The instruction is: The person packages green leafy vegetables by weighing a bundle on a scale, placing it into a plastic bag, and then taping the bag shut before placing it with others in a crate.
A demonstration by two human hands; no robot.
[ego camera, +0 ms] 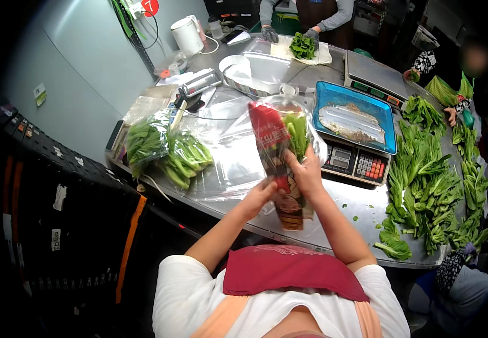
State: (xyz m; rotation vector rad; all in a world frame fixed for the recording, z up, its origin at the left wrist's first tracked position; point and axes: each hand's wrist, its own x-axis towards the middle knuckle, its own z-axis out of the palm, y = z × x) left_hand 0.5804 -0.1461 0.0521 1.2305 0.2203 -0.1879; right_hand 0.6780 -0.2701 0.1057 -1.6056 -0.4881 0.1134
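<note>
Before my chest, a printed red and clear plastic bag [284, 186] is between my hands, with leafy green stalks [298, 131] showing at its far end. My left hand [261, 195] grips the bag's near left side. Farther up, my right hand [306, 171] holds the bag and the stalks from the right. Clear plastic bags [231, 169] lie flat on the steel table left of my hands. Beyond them to the left rest bagged greens [185, 158]. A digital scale [353, 162] with a blue tray [389, 141] stands just right of my right hand.
Loose leafy greens [427, 190] are heaped at the right. A second scale [375, 76], a white kettle [183, 36] and a heat sealer [201, 82] stand farther back. Across the table a co-worker's gloved hands [311, 36] touch greens. Other people are at the right. Black crates [79, 211] stand left.
</note>
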